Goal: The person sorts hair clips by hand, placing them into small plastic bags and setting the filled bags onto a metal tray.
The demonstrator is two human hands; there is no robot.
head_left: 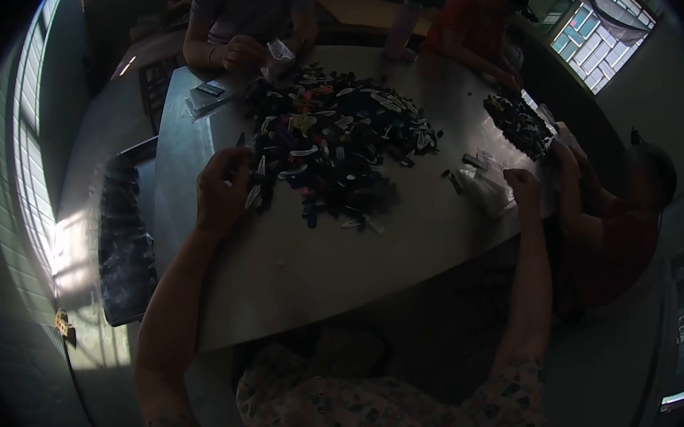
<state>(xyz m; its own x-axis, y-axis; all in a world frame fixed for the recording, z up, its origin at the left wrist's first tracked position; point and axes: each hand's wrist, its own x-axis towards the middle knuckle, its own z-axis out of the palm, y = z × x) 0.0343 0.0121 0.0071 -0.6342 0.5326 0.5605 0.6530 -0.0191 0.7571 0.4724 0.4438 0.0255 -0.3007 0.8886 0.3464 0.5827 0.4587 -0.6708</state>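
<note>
Since the pile of hair clips (332,143) sits loose & high mid-table, a careless reach w/ the L hand (223,191) could drag clips down its near side; tangling is the likely cause. L hand is at the pile's left flank, fingers bent & partly apart, a slim dark piece (241,141) at the tips; can't tell if they clamp it. R hand (523,185) is by the clear bags (487,187), fingers curled together; can't tell if they grip one. Bags look thin & slippery, so a sleeve or wrist could sweep them, plus the few loose clips (451,182) beside them, toward the edge.

Farther out, a co-worker's hands (244,54) w/ a small bag (279,55) are close behind the pile; another person's arms (578,165) are near R hand, so bumps are possible there. Best open room: bare tabletop (304,275) between pile & near edge. L forearm crosses the table's left side, close to the black tray (127,322).
</note>
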